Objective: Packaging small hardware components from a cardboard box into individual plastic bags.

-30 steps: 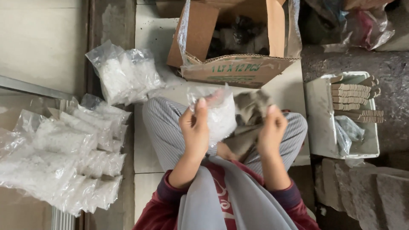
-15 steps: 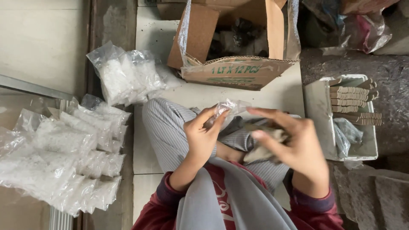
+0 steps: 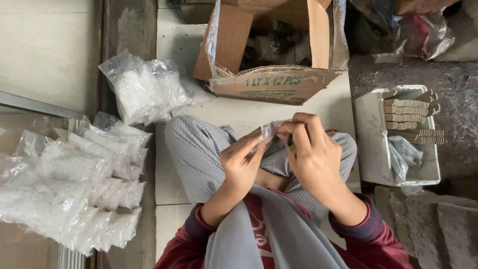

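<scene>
Clear plastic bag [image 3: 269, 130], btwn both grips, pinched

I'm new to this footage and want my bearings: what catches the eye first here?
Both hands, left hand and right hand, pinch a small clear plastic bag over the lap. A heap of filled clear bags lies at the left, and an open cardboard box stands ahead.

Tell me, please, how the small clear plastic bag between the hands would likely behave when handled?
The clear bag looks crumpled and thin, so it is probably floppy and very light. Both hands, left and right, pinch it; the glossy film may be slippery.
</scene>
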